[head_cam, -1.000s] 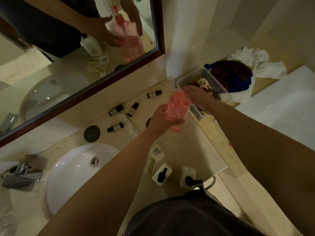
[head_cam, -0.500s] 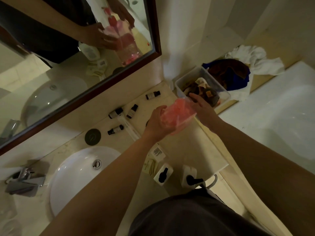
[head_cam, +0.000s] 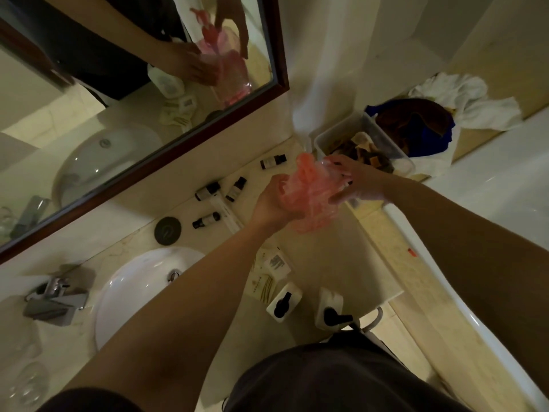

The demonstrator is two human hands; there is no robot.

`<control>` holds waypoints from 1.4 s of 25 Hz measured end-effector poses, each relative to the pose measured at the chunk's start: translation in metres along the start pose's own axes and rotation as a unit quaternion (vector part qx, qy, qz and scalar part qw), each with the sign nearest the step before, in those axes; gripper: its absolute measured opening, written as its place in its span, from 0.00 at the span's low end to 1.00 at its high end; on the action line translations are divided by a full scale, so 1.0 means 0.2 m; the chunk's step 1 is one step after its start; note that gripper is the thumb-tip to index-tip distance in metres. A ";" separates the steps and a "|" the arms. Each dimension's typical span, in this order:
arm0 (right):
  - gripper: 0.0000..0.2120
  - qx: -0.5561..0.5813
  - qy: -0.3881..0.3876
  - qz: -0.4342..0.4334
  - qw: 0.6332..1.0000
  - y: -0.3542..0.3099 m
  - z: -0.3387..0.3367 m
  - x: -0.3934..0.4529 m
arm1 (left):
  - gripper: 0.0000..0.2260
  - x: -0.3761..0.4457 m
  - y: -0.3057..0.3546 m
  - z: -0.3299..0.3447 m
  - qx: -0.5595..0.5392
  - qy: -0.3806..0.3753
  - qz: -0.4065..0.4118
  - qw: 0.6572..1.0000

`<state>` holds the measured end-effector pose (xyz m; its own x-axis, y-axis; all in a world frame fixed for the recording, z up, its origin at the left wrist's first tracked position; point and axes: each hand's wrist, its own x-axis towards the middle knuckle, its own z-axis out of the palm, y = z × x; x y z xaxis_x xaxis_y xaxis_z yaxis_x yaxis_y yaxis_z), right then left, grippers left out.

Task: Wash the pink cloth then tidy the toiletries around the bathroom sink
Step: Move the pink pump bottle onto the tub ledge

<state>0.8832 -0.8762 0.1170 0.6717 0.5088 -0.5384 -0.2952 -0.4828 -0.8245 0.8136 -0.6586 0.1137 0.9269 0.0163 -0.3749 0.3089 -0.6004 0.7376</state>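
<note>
A crumpled pink cloth [head_cam: 309, 194] hangs in the air above the beige counter [head_cam: 341, 257], between both hands. My left hand [head_cam: 271, 203] grips its left side from below. My right hand [head_cam: 356, 181] holds its right edge, where a clear film-like layer shows. Small dark-capped toiletry bottles [head_cam: 208, 191] lie scattered on the counter near the mirror, with a white tube [head_cam: 227, 215] among them. Two white pump dispensers [head_cam: 283, 301] stand at the counter's front edge beside paper sachets [head_cam: 269, 275].
A white sink [head_cam: 133, 292] with a chrome tap [head_cam: 55, 295] lies to the left, a dark round plug [head_cam: 167, 230] behind it. A clear bin [head_cam: 335, 135] of brown items sits right of the counter, with piled towels [head_cam: 445, 114] and a bathtub [head_cam: 505, 209] beyond. Glasses [head_cam: 26, 382] stand far left.
Both hands have shifted the pink cloth slightly and opened it wider; my right hand now holds its right edge lower, away from the bin.
</note>
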 end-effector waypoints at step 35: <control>0.27 -0.095 -0.274 -0.258 0.922 -1.02 2.74 -0.47 | 0.22 -2.50 -1.29 -1.16 -0.244 0.450 -0.109 0.852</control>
<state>0.5079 -0.4348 0.2397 0.2300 0.9641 -0.1330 0.1261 -0.1650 -0.9782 0.3201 -0.3267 0.2413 0.5566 0.8230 -0.1133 0.3434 -0.1038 0.9334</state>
